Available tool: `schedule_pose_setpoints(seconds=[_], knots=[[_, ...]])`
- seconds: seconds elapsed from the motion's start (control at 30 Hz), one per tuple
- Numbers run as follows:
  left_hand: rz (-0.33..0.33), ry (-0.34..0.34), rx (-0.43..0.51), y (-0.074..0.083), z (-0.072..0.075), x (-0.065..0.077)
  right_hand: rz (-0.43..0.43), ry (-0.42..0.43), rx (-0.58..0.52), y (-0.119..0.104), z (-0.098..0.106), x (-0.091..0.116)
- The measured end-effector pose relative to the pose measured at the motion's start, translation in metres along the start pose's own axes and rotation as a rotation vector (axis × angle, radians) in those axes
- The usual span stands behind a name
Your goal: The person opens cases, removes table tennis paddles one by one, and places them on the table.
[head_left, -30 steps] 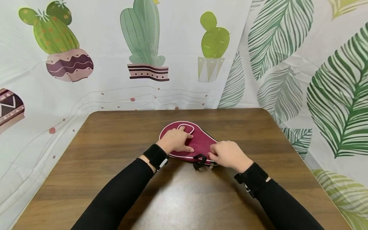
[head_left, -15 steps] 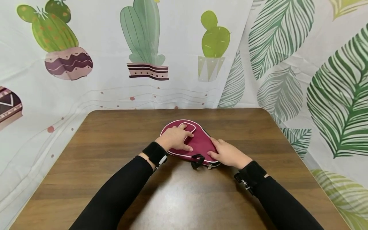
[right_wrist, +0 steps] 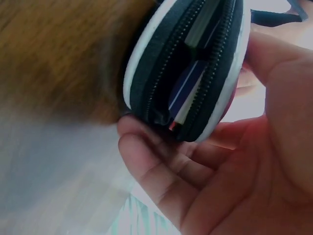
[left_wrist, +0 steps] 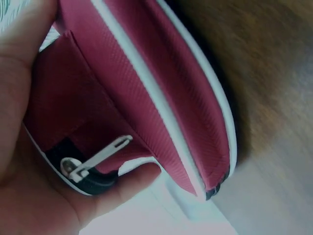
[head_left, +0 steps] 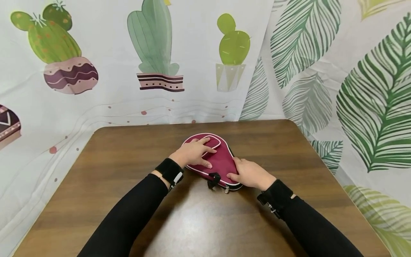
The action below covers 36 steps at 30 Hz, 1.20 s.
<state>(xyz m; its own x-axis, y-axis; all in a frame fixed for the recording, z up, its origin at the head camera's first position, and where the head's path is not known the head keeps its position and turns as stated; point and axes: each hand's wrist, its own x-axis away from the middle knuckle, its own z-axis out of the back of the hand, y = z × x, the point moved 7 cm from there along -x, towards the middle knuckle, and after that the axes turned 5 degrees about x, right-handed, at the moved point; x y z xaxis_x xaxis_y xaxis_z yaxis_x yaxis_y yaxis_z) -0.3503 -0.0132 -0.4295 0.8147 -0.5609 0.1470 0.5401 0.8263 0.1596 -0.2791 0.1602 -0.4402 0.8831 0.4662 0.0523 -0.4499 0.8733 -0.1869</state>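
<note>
A maroon table tennis bat case (head_left: 223, 162) with white piping lies on the table, its narrow end pointing towards me and to the right. My left hand (head_left: 192, 152) rests on its round end, fingers spread over the small front pocket. In the left wrist view the pocket's metal zip pull (left_wrist: 100, 157) shows beside that hand. My right hand (head_left: 252, 174) grips the narrow end, thumb on top, fingers along the far edge. In the right wrist view the main zip (right_wrist: 222, 58) is parted there, and a dark blue edge (right_wrist: 183, 88) shows inside.
The brown wooden table (head_left: 128, 200) extends around the case. A black strap loop (head_left: 213, 180) and a zip pull (head_left: 227, 189) hang at the case's near side. Behind the table hangs a white cloth (head_left: 199, 43) printed with cacti and leaves.
My right hand has gone from curled near the zip to gripping the narrow end. That end has swung towards me. My left hand has stayed spread on the case.
</note>
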Motion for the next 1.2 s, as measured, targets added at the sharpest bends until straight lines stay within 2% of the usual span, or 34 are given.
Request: schedule_pose_setpoints(seconds=[0.07,0.23,0.3,0.37,0.63,0.83,0.93,1.07,1.13,1.2], knots=[[0.046,0.027,-0.009,-0.001,-0.002,0.004,-0.018,-0.012,-0.038,0.003,-0.002,-0.001],[0.234,0.124,0.049,-0.004,0.003,0.017,-0.006,0.007,-0.139,0.007,-0.004,-0.004],[0.287,0.137,0.093,-0.005,0.004,0.022,0.022,0.011,-0.140,0.006,-0.003,-0.005],[0.308,0.129,0.113,-0.005,0.002,0.024,0.039,0.004,-0.122,0.004,-0.004,-0.005],[0.313,0.142,0.154,-0.011,0.001,0.022,0.011,-0.035,-0.174,-0.006,-0.009,-0.004],[0.252,0.152,0.181,-0.015,-0.001,0.013,0.038,-0.022,-0.167,-0.015,-0.008,-0.001],[0.195,0.156,0.203,-0.017,-0.002,0.008,0.076,0.019,-0.138,-0.017,-0.005,-0.001],[0.126,0.163,0.227,-0.017,-0.004,0.004,0.124,0.119,-0.082,-0.015,0.001,-0.002],[0.129,0.183,0.218,-0.017,-0.003,0.004,0.131,0.144,-0.068,-0.014,0.002,-0.002],[0.187,0.222,0.193,-0.017,-0.001,0.006,0.128,0.145,-0.069,-0.012,0.002,-0.001]])
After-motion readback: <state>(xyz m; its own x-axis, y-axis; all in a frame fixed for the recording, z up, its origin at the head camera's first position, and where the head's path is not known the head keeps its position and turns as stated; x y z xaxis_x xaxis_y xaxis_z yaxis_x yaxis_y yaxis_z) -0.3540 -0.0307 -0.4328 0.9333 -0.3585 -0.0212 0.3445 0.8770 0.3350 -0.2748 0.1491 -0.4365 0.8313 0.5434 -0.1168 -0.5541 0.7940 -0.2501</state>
